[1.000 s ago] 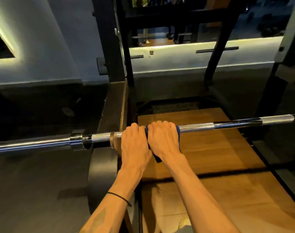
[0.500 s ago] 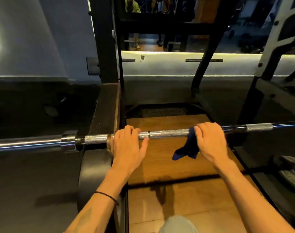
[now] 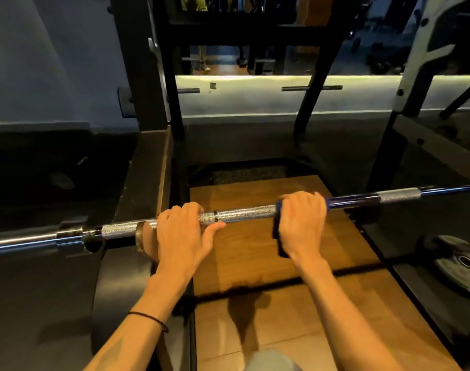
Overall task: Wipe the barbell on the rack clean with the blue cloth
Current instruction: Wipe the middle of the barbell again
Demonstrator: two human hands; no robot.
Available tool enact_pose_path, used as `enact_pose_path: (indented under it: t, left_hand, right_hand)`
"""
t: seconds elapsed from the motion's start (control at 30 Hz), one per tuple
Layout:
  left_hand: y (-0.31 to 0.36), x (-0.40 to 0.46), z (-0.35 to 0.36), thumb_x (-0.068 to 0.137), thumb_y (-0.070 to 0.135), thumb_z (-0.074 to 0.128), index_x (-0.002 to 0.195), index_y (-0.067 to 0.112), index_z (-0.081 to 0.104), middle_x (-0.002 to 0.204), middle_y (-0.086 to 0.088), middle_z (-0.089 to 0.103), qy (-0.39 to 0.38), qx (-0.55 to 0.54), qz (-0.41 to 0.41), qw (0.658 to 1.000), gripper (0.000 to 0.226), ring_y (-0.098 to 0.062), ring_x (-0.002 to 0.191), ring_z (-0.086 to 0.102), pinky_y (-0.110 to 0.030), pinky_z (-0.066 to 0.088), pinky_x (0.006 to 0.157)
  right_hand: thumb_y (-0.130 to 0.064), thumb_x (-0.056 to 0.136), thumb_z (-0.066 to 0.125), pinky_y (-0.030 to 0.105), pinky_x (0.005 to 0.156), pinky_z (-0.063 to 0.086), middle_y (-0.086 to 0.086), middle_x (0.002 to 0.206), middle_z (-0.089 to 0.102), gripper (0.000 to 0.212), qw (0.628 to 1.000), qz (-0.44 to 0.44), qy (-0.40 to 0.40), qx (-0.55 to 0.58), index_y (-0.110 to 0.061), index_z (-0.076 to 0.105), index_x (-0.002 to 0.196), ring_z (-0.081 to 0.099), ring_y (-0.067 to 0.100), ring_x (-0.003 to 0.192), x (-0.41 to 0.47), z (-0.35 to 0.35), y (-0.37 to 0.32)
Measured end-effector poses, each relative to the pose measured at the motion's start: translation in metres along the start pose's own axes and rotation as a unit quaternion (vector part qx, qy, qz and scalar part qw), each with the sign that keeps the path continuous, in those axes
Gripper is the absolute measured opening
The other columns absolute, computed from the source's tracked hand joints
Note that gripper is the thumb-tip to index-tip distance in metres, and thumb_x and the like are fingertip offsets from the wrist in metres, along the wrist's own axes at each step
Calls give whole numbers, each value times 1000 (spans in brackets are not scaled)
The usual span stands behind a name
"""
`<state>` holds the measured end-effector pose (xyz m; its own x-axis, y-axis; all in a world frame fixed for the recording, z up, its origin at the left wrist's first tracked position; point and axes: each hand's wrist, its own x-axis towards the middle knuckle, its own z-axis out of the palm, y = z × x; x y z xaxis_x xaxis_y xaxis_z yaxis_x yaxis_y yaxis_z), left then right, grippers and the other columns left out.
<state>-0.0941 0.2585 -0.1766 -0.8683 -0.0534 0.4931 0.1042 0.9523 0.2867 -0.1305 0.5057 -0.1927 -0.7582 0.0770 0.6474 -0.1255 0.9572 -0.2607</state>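
The barbell (image 3: 241, 214) lies across the middle of the frame, resting on the rack (image 3: 137, 76) whose dark upright rises in the upper left. The right hand (image 3: 300, 223) is curled over the bar with the blue cloth (image 3: 278, 231) wrapped under its palm, a dark fold hanging down by the wrist. A second ago both hands sat side by side near the left end; since then the right one has slid with the cloth toward the right of the frame, and a stretch of bare knurled steel now shows between them. The left hand (image 3: 183, 231) has stayed put by the brass collar (image 3: 140, 235), fingers over the top and thumb stretched along the shaft, steadying it. So one pass over the left-centre section looks done, I would say. The smooth shaft reaching to the right edge, and the sleeve at far left, seem not yet wiped. A weight plate (image 3: 461, 263) lies on the floor at lower right.
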Motion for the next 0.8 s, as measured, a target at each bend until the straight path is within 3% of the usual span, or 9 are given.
enact_pose_path:
  t: [0.07, 0.13, 0.27, 0.37, 0.5, 0.63, 0.73, 0.8]
  left_hand:
    - [-2, -3, 2, 86, 70, 54, 108, 21, 65, 88, 6, 63, 9, -3, 21, 1000, 55, -15, 81, 56, -34, 37, 85]
    - [-5, -5, 3, 90, 69, 51, 117, 19, 65, 90, 5, 63, 15, 7, 42, 999, 58, -16, 81, 57, -35, 39, 84]
    - [-5, -6, 3, 89, 68, 44, 102, 19, 67, 81, 4, 58, 31, 12, 54, 998, 56, -18, 75, 54, -37, 38, 78]
    - [-1, -6, 4, 88, 66, 44, 98, 20, 66, 80, 5, 56, 41, 8, 54, 998, 53, -19, 76, 53, -36, 34, 78]
    - [2, -6, 7, 86, 66, 45, 97, 18, 67, 78, 2, 55, 45, 30, 45, 998, 54, -25, 74, 54, -40, 33, 75]
    - [6, -7, 7, 86, 64, 45, 98, 17, 65, 80, 2, 54, 49, 34, 37, 998, 52, -23, 76, 52, -39, 32, 77]
    - [7, -7, 6, 87, 63, 44, 99, 16, 65, 81, 1, 54, 50, 33, 38, 997, 52, -22, 76, 51, -37, 31, 76]
    - [7, -7, 6, 88, 63, 43, 100, 17, 64, 82, 2, 53, 40, 33, 38, 998, 52, -21, 77, 50, -36, 31, 77]
  right_hand:
    - [-25, 101, 39, 44, 100, 38, -4, 91, 59, 27, 998, -37, -16, 38, -19, 64, 93, 51, 19, 92, -9, 2, -26]
    - [-27, 102, 44, 41, 92, 40, -4, 90, 60, 24, 995, -66, -19, 69, -18, 65, 93, 52, 19, 89, -5, 1, -18]
    - [-29, 100, 46, 41, 82, 38, -2, 77, 54, 30, 999, -28, -19, 29, -19, 59, 75, 50, 22, 77, 16, -12, 49]
    - [-27, 100, 39, 47, 93, 38, -1, 74, 53, 35, 998, 53, -8, -38, -19, 53, 69, 50, 24, 79, 32, -30, 117]
    - [-25, 103, 35, 50, 101, 35, 5, 83, 58, 35, 994, 79, 20, -77, -15, 61, 81, 52, 29, 90, 36, -29, 167]
    - [-21, 100, 36, 50, 100, 34, 10, 82, 57, 33, 987, 113, 63, -92, -12, 61, 81, 50, 32, 87, 30, -18, 126]
    - [-18, 98, 43, 48, 81, 34, 7, 74, 49, 28, 996, 45, 72, -34, -15, 52, 72, 46, 31, 73, 13, -6, 49]
    - [-22, 101, 42, 48, 86, 37, 4, 79, 53, 27, 999, 8, 34, 30, -17, 55, 77, 47, 29, 78, -4, 2, -15]
